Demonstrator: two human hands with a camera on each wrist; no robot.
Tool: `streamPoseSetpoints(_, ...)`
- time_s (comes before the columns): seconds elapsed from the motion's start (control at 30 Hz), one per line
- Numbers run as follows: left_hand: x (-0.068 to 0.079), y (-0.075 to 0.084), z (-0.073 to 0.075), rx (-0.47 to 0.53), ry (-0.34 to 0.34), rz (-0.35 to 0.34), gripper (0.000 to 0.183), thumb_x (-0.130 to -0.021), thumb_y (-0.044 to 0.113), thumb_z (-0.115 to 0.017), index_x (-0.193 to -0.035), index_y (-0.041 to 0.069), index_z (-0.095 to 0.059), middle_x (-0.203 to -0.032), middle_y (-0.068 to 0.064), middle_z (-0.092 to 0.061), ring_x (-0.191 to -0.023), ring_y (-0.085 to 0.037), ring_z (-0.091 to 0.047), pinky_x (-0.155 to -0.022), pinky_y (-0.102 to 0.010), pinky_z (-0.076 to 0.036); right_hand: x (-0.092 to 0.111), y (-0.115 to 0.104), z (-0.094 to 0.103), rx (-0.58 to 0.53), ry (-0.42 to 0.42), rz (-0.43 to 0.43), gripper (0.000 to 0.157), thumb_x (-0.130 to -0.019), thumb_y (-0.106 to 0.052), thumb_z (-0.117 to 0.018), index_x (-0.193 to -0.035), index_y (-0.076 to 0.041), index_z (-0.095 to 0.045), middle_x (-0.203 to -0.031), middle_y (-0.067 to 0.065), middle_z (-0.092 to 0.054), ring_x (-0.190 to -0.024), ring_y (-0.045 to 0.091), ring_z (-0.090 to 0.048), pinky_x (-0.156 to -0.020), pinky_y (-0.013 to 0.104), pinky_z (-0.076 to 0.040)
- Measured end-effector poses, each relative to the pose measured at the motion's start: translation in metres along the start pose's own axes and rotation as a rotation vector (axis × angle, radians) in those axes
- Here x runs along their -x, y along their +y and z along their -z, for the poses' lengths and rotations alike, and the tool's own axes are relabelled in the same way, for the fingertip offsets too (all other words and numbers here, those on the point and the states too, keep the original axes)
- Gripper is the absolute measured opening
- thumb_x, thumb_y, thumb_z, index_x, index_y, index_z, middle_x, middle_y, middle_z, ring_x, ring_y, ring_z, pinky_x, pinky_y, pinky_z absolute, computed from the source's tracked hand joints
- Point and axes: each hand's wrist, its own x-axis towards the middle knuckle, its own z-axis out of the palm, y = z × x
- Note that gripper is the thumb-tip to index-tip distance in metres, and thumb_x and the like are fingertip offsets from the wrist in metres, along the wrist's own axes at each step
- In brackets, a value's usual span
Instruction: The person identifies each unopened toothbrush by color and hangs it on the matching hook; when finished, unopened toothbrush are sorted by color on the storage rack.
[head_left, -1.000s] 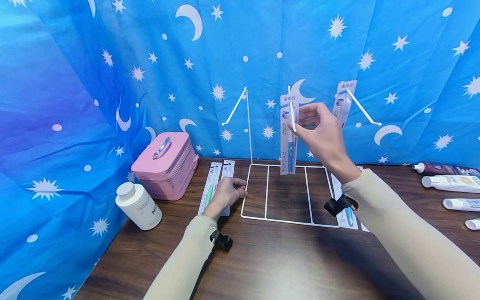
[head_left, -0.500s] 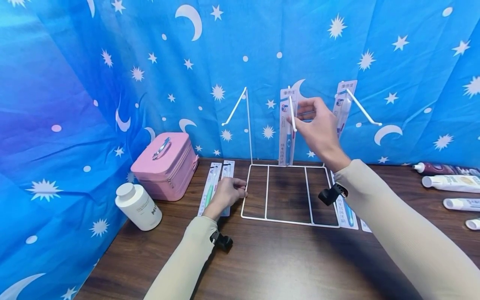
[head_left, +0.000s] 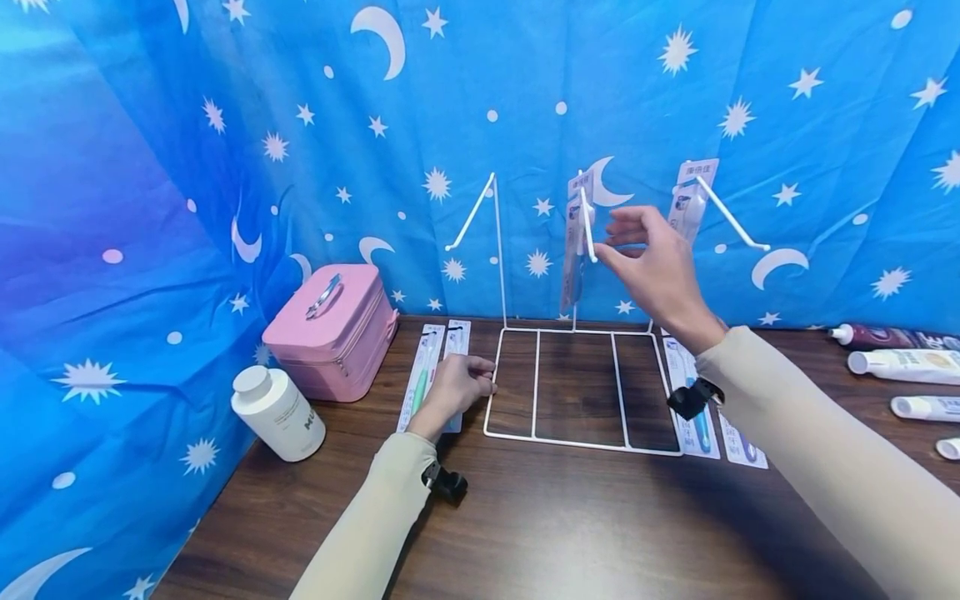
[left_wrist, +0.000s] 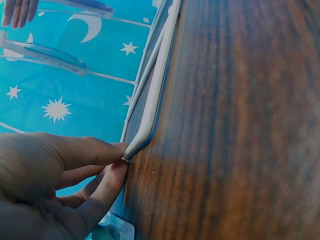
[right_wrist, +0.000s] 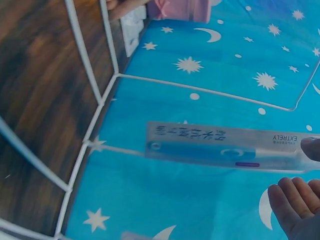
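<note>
My left hand [head_left: 453, 387] pinches the base edge of the white wire rack [head_left: 585, 447] between thumb and fingertip, plain in the left wrist view. A blue toothbrush in a clear and white pack [head_left: 572, 271] hangs from the rack's middle hook, turned partly sideways. Just right of that pack is my right hand [head_left: 660, 267], fingers apart from it and loosely bent. In the right wrist view the thumb [right_wrist: 311, 148] overlaps the pack's end, while the other fingers stay below it. Another toothbrush pack [head_left: 688, 212] hangs on the right hook.
Toothbrush packs [head_left: 422, 375] lie left of the rack, with two more packs [head_left: 699, 425] at its right. A pink case [head_left: 330, 333] and white bottle [head_left: 277, 412] stand at left. Several tubes [head_left: 903, 364] lie far right. A blue patterned curtain [head_left: 300, 183] hangs behind.
The pack rose and moved back along the middle hook, then turned partly edge-on. My right hand has let go of it and drawn slightly right. My left hand stays put.
</note>
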Motion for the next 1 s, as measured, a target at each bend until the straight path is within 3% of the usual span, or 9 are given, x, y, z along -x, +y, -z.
streamPoseSetpoints(0.23,0.000,0.001,0.000,-0.005,0.001,-0.017,0.027,-0.079,0.003,-0.076,-0.106,0.005,-0.073,-0.080,0.001,-0.068,-0.072,-0.012,-0.060,-0.066,-0.026,-0.047,0.028,0.016,0.023,0.074,-0.045,0.048,0.050,-0.090,-0.030,-0.070,-0.129,-0.004,-0.053,-0.113,0.012,-0.063,-0.102,0.026,-0.062,-0.086,0.047,-0.050)
streamPoseSetpoints(0.43,-0.002,0.000,-0.001,-0.017,0.013,-0.054,0.027,-0.076,0.003,-0.078,-0.103,0.003,-0.074,-0.077,0.000,-0.069,-0.068,-0.009,-0.061,-0.066,-0.024,-0.048,0.054,0.033,0.049,0.171,-0.071,0.016,0.049,-0.090,-0.032,-0.070,-0.128,-0.007,-0.053,-0.112,0.011,-0.064,-0.099,0.029,-0.063,-0.084,0.047,-0.048)
streamPoseSetpoints(0.53,-0.004,0.001,-0.002,-0.024,0.020,-0.072,0.028,-0.075,0.003,-0.079,-0.102,0.002,-0.074,-0.077,-0.001,-0.070,-0.067,-0.008,-0.061,-0.065,-0.023,-0.048,0.064,0.047,0.064,0.203,-0.070,0.001,0.046,-0.090,-0.031,-0.069,-0.127,-0.008,-0.055,-0.113,0.012,-0.064,-0.100,0.032,-0.062,-0.084,0.028,-0.050)
streamPoseSetpoints(0.63,-0.004,0.001,-0.001,-0.017,0.019,-0.061,0.028,-0.075,0.003,-0.079,-0.102,0.002,-0.074,-0.077,-0.001,-0.070,-0.067,-0.007,-0.061,-0.063,-0.022,-0.047,0.072,0.063,0.078,0.225,-0.061,-0.022,0.044,-0.090,-0.032,-0.069,-0.126,-0.008,-0.057,-0.114,0.013,-0.064,-0.101,0.033,-0.062,-0.079,0.008,-0.040)
streamPoseSetpoints(0.73,-0.004,0.000,-0.001,-0.009,0.016,-0.053,0.027,-0.076,0.002,-0.078,-0.103,0.002,-0.074,-0.076,-0.001,-0.069,-0.066,-0.007,-0.060,-0.062,-0.022,-0.047,0.079,0.078,0.087,0.239,-0.060,-0.054,0.045,-0.091,-0.032,-0.068,-0.127,-0.008,-0.057,-0.116,0.014,-0.063,-0.102,0.035,-0.061,-0.074,0.002,-0.033)
streamPoseSetpoints(0.87,-0.003,-0.002,0.000,0.004,0.012,-0.052,0.027,-0.076,0.001,-0.077,-0.103,0.001,-0.073,-0.078,-0.001,-0.069,-0.067,-0.008,-0.059,-0.060,-0.021,-0.046,0.082,0.098,0.097,0.278,-0.074,-0.121,0.048,-0.091,-0.038,-0.066,-0.127,-0.009,-0.058,-0.120,0.014,-0.062,-0.105,0.031,-0.060,-0.074,0.008,-0.037)
streamPoseSetpoints(1.0,-0.002,-0.003,-0.001,0.010,0.007,-0.054,0.027,-0.076,0.001,-0.077,-0.103,0.001,-0.073,-0.079,-0.002,-0.070,-0.068,-0.008,-0.060,-0.061,-0.021,-0.046,0.083,0.118,0.104,0.281,-0.129,-0.233,0.055,-0.091,-0.046,-0.062,-0.130,-0.007,-0.055,-0.125,0.019,-0.058,-0.112,0.034,-0.054,-0.088,0.041,-0.042)
